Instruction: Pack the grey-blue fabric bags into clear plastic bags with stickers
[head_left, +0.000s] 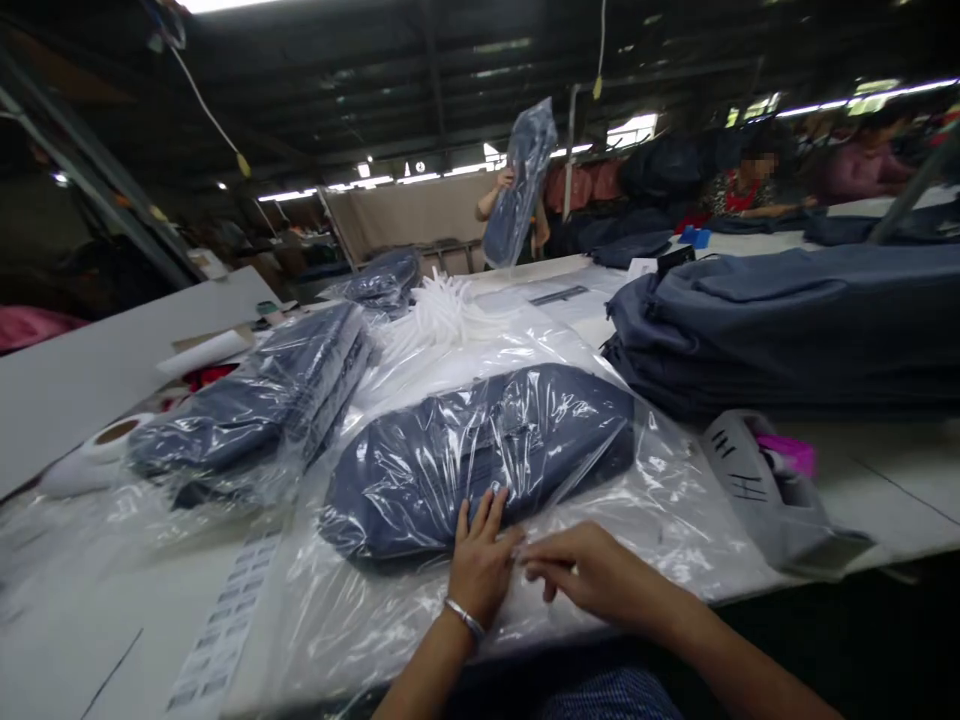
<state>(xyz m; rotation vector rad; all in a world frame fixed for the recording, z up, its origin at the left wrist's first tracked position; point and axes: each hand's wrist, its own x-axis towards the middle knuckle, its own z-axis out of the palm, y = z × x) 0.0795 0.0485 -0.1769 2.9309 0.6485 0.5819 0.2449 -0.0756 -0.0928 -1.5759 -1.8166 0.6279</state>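
A folded dark blue garment inside a clear plastic bag (480,450) lies on the white table (885,480) in front of me. My left hand (480,560), with a metal bracelet at the wrist, lies flat on the bag's near edge, fingers spread over the garment. My right hand (592,575) rests beside it on the plastic, its fingertips touching the left hand's fingers at the bag's edge. Whether the right fingers pinch the plastic is unclear.
A stack of bagged blue garments (255,400) lies to the left, near a tape roll (112,435). Unbagged folded blue garments (795,320) pile up at right, beside a grey tape dispenser (772,490). White plastic hangers (442,310) lie behind. A person far back holds up a bagged garment (521,180).
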